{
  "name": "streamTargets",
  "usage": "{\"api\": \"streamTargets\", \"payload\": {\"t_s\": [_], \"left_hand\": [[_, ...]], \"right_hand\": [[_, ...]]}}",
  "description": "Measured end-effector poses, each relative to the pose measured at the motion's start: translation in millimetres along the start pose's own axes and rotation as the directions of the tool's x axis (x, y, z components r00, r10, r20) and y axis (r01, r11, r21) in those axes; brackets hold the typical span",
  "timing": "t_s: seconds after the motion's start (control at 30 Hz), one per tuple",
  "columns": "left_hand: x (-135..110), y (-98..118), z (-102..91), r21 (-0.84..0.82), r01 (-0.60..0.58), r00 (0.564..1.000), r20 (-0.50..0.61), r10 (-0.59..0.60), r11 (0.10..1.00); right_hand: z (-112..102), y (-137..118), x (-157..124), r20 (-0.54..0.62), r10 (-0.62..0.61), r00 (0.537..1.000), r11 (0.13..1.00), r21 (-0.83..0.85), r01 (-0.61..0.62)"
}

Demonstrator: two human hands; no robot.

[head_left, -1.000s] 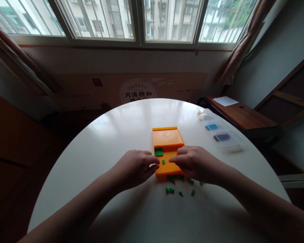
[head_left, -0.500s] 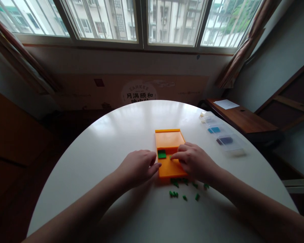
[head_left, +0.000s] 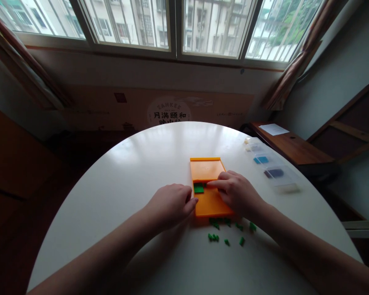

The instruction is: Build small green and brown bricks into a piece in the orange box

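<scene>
An orange tray [head_left: 213,208] lies on the round white table, with a raised lighter panel at its far end. My left hand [head_left: 174,203] is closed at the tray's left edge, fingers curled and thumb over the rim. Inside the tray, against its left side, sits a block of small green pieces [head_left: 198,188]. My right hand [head_left: 238,190] reaches in from the right, index finger stretched out and the other fingers bent. That fingertip touches a small green piece [head_left: 205,185] just right of the block. The right thumb is hidden.
Several loose green pieces [head_left: 214,237] are scattered just in front of the tray. A clear compartment box [head_left: 284,180] with blue and dark contents stands at the table's right side. Beyond it is a wooden desk [head_left: 307,147] with a white paper [head_left: 274,129].
My right index finger has slid the small green piece away from me and slightly left, up beside the green block. My left hand stays at the tray's edge. The view has shifted slightly.
</scene>
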State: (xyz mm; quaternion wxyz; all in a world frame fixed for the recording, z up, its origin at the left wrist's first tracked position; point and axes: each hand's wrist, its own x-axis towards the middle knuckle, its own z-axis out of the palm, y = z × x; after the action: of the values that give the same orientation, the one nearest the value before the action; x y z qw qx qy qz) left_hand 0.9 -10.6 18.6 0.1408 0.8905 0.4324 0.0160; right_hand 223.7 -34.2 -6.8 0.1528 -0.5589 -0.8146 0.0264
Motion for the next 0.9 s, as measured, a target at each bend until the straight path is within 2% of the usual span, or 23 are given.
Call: {"api": "streamTargets", "payload": {"t_s": [0.2, 0.9], "left_hand": [[0.4, 0.4, 1.8, 0.016, -0.014, 0.999, -0.035, 0.015, 1.0], [1.4, 0.3, 1.7, 0.014, -0.003, 1.0, -0.021, 0.003, 1.0]], "right_hand": [[3.0, -2.9, 2.8, 0.028, 0.016, 0.999, 1.0, -0.01, -0.016], [1.5, -11.5, 2.2, 0.033, 0.056, 0.998, 0.998, -0.044, -0.055]]}}
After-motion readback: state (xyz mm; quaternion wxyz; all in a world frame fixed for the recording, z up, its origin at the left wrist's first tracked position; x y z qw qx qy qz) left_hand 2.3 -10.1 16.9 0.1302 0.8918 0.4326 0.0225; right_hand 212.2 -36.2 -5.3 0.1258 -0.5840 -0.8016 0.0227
